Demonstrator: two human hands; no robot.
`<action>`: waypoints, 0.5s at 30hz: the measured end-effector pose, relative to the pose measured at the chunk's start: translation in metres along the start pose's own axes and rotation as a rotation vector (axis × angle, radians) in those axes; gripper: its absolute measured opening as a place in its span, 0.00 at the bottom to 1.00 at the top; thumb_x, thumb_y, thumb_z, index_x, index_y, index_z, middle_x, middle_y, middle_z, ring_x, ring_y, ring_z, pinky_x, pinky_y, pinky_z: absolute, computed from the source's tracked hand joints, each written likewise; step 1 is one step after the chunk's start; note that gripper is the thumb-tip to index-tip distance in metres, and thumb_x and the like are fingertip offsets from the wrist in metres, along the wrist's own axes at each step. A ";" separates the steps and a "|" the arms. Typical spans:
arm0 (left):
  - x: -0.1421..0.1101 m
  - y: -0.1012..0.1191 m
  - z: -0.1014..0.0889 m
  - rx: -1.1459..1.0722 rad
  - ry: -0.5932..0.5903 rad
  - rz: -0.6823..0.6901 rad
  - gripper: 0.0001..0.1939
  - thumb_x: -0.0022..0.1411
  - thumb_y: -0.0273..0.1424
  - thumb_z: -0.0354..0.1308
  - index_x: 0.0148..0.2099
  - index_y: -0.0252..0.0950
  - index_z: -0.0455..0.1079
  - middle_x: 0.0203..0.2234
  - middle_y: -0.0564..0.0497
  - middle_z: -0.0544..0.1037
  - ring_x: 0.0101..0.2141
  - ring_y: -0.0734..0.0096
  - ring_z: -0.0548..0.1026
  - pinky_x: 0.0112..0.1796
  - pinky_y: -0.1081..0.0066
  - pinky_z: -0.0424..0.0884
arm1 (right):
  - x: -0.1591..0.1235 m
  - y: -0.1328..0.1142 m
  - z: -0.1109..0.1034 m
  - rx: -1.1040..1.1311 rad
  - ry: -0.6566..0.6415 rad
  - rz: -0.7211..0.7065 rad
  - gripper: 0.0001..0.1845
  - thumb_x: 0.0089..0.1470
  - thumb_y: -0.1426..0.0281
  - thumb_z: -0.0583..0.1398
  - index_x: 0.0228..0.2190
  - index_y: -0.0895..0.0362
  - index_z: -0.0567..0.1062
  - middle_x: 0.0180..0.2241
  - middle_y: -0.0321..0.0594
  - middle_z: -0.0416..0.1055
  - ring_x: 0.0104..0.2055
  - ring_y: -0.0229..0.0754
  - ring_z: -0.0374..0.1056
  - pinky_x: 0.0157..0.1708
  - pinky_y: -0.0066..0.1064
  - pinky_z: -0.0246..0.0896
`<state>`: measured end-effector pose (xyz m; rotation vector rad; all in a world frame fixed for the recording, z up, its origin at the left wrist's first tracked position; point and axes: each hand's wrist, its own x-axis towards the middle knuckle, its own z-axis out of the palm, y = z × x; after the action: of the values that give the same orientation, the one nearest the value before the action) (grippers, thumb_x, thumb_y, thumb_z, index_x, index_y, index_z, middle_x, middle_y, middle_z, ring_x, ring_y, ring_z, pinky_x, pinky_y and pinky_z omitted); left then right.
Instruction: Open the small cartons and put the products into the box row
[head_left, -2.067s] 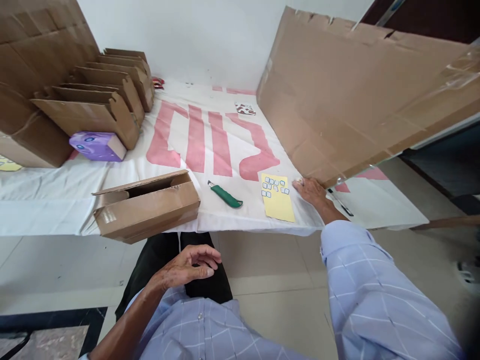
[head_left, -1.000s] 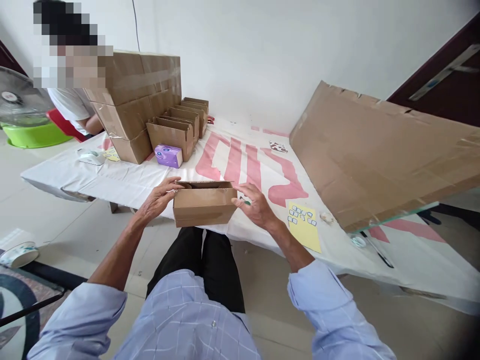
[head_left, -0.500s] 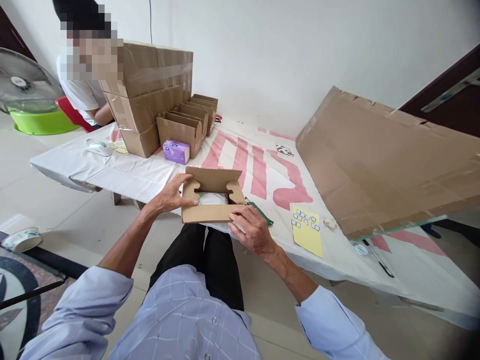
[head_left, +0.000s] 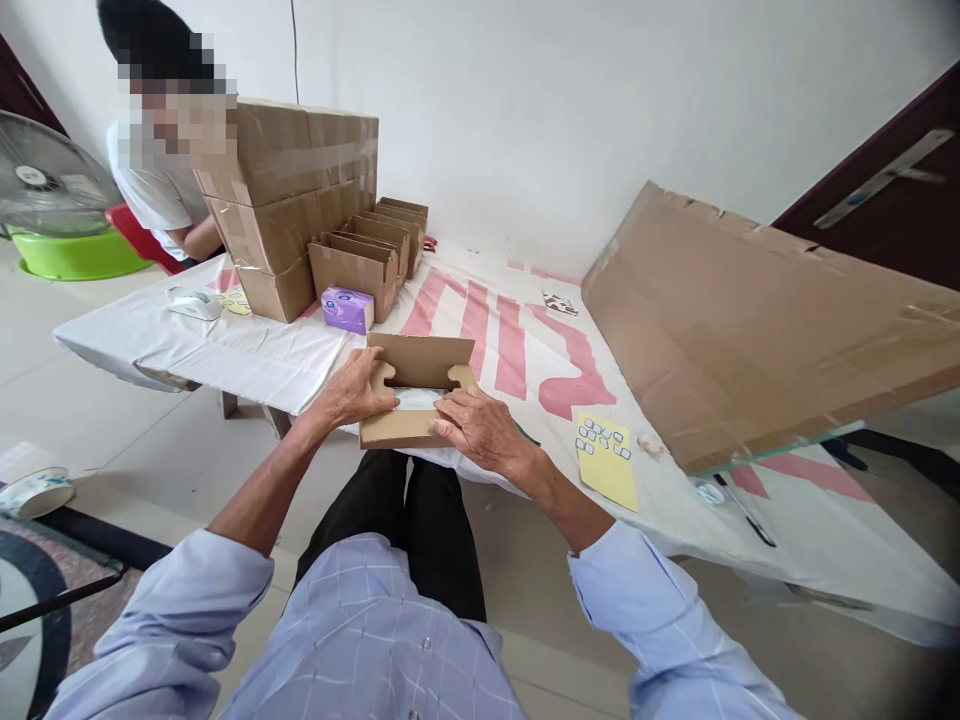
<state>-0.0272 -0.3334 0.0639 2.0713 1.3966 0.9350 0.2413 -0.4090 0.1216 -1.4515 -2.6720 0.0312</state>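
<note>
A small cardboard box [head_left: 420, 355] with raised flaps sits at the table's near edge, in front of my lap. Inside it, partly hidden by the side tabs and my fingers, lies something whitish [head_left: 416, 399] that I cannot make out. My left hand [head_left: 356, 390] grips the box's left side, its thumb along the near flap. Over the right part of the box, my right hand [head_left: 480, 425] holds the near flap, fingers at the inner edge and thumb on the outside. Just behind the right hand, a green-handled tool [head_left: 529, 438] is mostly covered.
Stacked cartons [head_left: 274, 215] and several open boxes [head_left: 356, 270] stand at the left, beside a purple tissue pack [head_left: 347, 310]. A yellow sticker sheet [head_left: 606, 460] lies to the right, before a large leaning cardboard sheet [head_left: 757, 320]. Another person [head_left: 157, 190] sits behind the cartons.
My right hand has moved left along the near flap, its fingers now over the box's opening. My left hand keeps its place on the left side. The view has shifted slightly.
</note>
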 end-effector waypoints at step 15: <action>-0.034 -0.038 -0.006 -0.696 0.149 -0.074 0.36 0.66 0.48 0.58 0.72 0.41 0.65 0.70 0.39 0.71 0.63 0.47 0.75 0.51 0.58 0.80 | -0.007 0.023 -0.016 -0.120 0.027 0.286 0.20 0.67 0.51 0.66 0.49 0.53 0.81 0.52 0.53 0.79 0.57 0.62 0.72 0.54 0.47 0.69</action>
<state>-0.0633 -0.3509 0.0323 1.4420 1.0005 1.3312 0.2658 -0.4023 0.1356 -1.8458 -2.4610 -0.1279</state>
